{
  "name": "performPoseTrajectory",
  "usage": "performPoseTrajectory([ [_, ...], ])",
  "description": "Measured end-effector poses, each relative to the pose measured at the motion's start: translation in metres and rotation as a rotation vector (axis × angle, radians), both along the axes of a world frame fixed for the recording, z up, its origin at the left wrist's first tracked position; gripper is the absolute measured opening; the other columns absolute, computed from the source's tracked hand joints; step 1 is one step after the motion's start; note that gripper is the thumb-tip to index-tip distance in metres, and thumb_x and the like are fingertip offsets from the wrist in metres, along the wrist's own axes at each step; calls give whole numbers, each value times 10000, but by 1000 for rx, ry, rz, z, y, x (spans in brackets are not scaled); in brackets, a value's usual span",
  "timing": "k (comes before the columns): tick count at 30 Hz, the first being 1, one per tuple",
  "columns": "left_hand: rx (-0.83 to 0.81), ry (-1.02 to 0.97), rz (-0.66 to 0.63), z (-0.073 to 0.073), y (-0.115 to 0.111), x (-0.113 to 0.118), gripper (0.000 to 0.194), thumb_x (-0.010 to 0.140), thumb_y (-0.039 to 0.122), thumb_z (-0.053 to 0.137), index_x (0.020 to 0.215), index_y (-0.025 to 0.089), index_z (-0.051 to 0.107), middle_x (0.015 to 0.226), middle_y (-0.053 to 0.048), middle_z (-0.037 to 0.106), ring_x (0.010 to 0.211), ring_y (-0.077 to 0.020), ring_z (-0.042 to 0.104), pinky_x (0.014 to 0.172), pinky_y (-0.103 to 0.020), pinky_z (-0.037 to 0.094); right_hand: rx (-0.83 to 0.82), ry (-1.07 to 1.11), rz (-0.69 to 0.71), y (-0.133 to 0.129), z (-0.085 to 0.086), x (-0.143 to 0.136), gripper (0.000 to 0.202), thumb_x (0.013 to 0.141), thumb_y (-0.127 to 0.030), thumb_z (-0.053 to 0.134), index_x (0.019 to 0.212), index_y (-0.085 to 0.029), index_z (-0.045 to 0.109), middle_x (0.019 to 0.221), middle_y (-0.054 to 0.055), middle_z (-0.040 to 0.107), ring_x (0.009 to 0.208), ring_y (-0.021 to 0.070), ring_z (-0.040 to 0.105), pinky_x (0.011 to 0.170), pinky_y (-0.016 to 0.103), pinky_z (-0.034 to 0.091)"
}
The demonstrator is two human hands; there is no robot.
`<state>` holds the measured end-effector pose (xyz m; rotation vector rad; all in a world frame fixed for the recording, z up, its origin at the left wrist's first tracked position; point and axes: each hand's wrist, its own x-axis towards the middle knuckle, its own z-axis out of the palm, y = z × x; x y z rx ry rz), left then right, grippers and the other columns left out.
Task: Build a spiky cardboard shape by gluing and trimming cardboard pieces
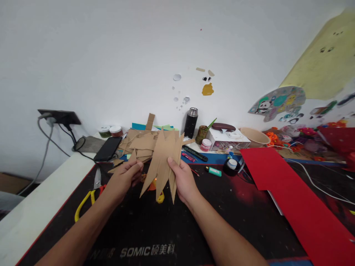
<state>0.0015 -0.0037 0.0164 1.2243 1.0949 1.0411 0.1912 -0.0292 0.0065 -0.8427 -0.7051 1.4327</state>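
My right hand point(185, 179) is closed on a fan of several pointed cardboard strips point(163, 160), thumb across the front, with their sharp tips hanging down. To its left my left hand point(129, 176) is pinched shut. A thin pointed cardboard piece point(113, 170) passes through its fingers, mostly hidden by them. Behind the fan lies a pile of cardboard scraps point(141, 143). An orange and yellow object point(160, 197) shows partly beneath the strips; its kind is hidden. Scissors with yellow handles point(85, 201) lie near my left forearm.
A black mat point(133, 229) covers the table. Along the wall are a phone point(108, 148), a black flask point(191, 123), a cutter knife point(195, 153) and a white box point(229, 138). A green lighter point(213, 171) lies right of my hand, red card point(288, 199) farther right.
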Motion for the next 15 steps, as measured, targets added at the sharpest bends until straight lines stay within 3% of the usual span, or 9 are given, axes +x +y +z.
performPoseTrajectory([
  [4, 36, 96, 45, 1, 2, -3, 494, 803, 570, 726, 581, 260, 413, 543, 83, 300, 478, -114, 246, 462, -254, 231, -2, -8, -16, 1, 0, 2, 509, 730, -573, 911, 1046, -195, 781, 1031, 101, 841, 1078, 335, 779, 968, 472, 599],
  [7, 125, 232, 77, -1, 4, -8, 525, 843, 583, 677, 549, 265, 380, 522, 62, 332, 489, -136, 297, 491, -281, 262, 4, -14, -16, 1, 0, 2, 525, 731, -573, 915, 1068, -193, 784, 1012, 100, 843, 1090, 343, 775, 964, 482, 601],
  [11, 244, 446, 42, -6, 11, -15, 445, 889, 598, 645, 634, 235, 624, 561, 17, 548, 571, -194, 507, 576, -295, 380, 2, -12, -23, 1, 1, 2, 557, 729, -574, 922, 1101, -182, 788, 1050, 106, 841, 1052, 335, 784, 970, 484, 599],
  [13, 301, 443, 41, -7, 13, -17, 383, 859, 604, 692, 830, 228, 759, 750, -29, 720, 741, -249, 644, 697, -324, 481, 0, -13, -26, 1, 1, 2, 562, 728, -577, 922, 1098, -176, 788, 1055, 111, 840, 1033, 331, 788, 964, 480, 602],
  [15, 333, 387, 85, -8, 14, -16, 436, 809, 606, 759, 1025, 229, 795, 996, -76, 795, 920, -291, 696, 824, -372, 528, 3, -14, -27, 1, 0, 2, 563, 728, -576, 921, 1099, -174, 786, 1052, 112, 840, 1026, 330, 788, 960, 478, 603],
])
